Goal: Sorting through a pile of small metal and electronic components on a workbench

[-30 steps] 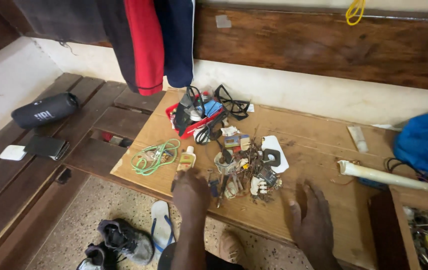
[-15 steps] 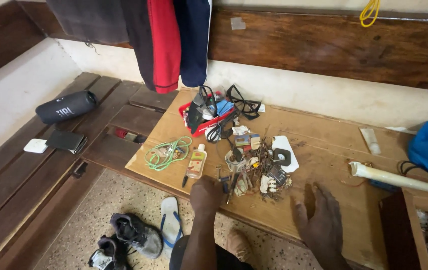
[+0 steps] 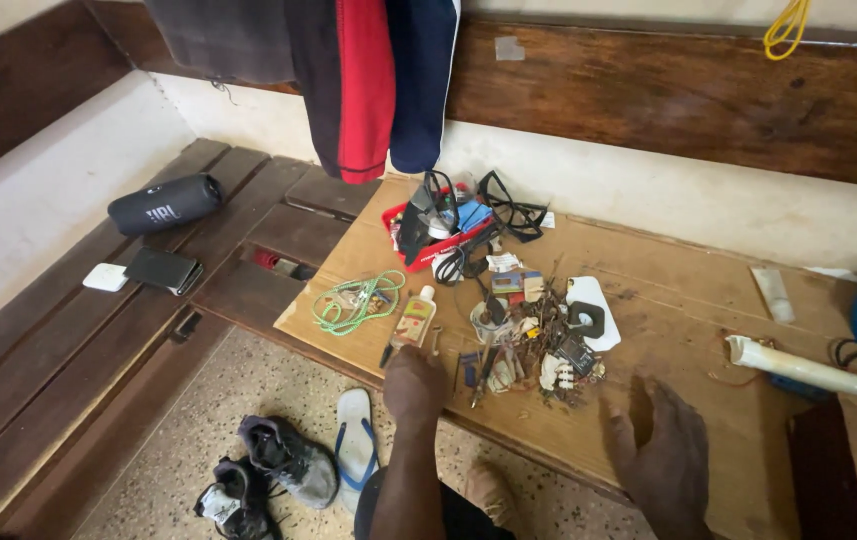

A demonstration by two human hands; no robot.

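Nothing gripped: left hand (image 3: 414, 383) is curled at the board's (image 3: 688, 300) near edge, its fingertips hidden, just short of a small bottle (image 3: 414, 321). Right hand (image 3: 660, 458) lies flat, fingers spread. Beyond them, a jumble of small parts (image 3: 533, 345), too tangled to identify.

Home repair corner: cluttered wooden bench (image 3: 708, 330), hanging clothes (image 3: 368, 80), shoes (image 3: 288, 460).

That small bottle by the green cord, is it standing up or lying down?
Lying down. The small bottle rests flat on its side on the wooden board, cap pointing away from the person, beside the green cord.
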